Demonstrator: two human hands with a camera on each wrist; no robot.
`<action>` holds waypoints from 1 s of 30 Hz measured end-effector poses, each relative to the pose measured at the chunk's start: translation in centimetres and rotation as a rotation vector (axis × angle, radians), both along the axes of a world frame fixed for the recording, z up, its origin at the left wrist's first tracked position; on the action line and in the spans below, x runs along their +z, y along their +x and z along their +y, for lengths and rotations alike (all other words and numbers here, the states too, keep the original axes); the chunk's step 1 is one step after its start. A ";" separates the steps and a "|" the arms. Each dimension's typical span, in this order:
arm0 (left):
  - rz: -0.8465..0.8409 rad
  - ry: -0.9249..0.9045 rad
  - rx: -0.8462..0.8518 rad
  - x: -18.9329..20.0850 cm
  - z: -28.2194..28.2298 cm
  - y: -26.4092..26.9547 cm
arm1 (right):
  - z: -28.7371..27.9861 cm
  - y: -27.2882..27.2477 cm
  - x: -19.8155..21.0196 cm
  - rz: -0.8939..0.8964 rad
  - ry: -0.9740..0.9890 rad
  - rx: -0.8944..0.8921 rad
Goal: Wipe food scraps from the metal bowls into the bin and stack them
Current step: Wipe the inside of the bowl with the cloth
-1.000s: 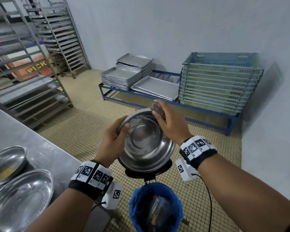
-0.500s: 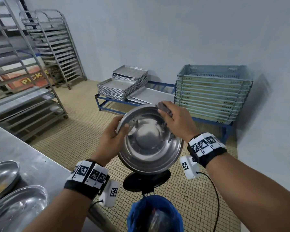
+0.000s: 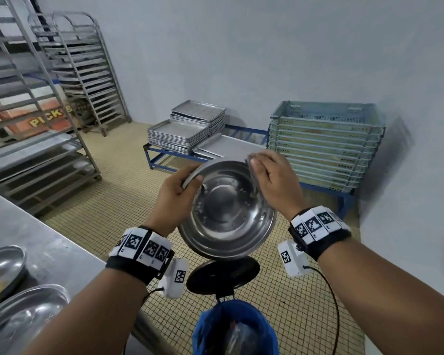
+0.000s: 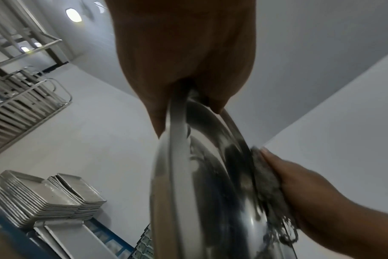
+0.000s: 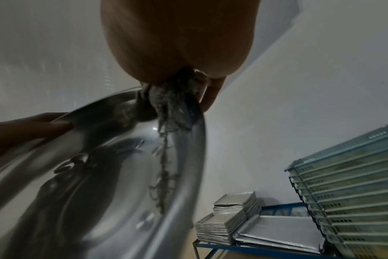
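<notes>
- Held tilted in the air, metal bowl; open face toward the wearer, low rim hanging above the bin, with the bin's black lid standing between the two in the head view
- Clamped on the bowl's upper-left rim, left hand; thumb inside, fingers curled behind the wall
- Closed round a grey scouring cloth, right hand; cloth pressed on the upper-right rim, frayed threads trailing down the inner wall
- Decisive relation: cloth at the high edge, bin straight below the low edge; judged wipe line therefore downward across the wet inside, toward the low rim; right hand alone placed for that stroke, left only steadying
- Specks and droplets visible on the inner wall; wipe judged unfinished
- At the steel table's near corner, two more bowls side by side; farther one showing yellowish residue; stacking not yet begun
</notes>
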State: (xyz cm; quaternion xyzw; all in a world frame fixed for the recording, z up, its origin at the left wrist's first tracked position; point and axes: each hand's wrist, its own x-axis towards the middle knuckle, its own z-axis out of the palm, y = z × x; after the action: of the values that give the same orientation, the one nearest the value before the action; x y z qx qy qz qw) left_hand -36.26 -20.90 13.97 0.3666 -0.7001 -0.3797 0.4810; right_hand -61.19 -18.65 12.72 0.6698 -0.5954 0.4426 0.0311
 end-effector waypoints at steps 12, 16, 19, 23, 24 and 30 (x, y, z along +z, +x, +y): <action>0.116 0.040 0.055 0.0 -0.3 0.1 | 0.1 0.1 -0.1 -0.147 0.022 0.086; 0.053 0.048 0.013 0.2 -0.3 -0.9 | -0.9 0.9 1.9 0.064 -0.010 0.102; 0.101 0.041 0.019 0.5 -0.2 -1.0 | -1.0 0.6 2.2 0.019 -0.029 0.127; 0.206 0.061 0.076 0.5 -0.4 -0.2 | -0.4 -0.3 0.3 -0.336 0.086 0.148; 0.224 0.072 0.091 0.4 -0.5 -0.2 | -0.4 -0.4 -0.2 -0.374 0.106 0.138; 0.061 0.044 0.027 -0.4 -0.4 -0.5 | -1.0 -1.0 1.0 -0.247 0.023 0.125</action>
State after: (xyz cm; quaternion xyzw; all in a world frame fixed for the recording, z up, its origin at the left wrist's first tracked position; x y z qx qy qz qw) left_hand -36.79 -21.28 13.60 0.3745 -0.6717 -0.3994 0.4991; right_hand -62.15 -19.63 13.76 0.6464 -0.5567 0.5160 -0.0777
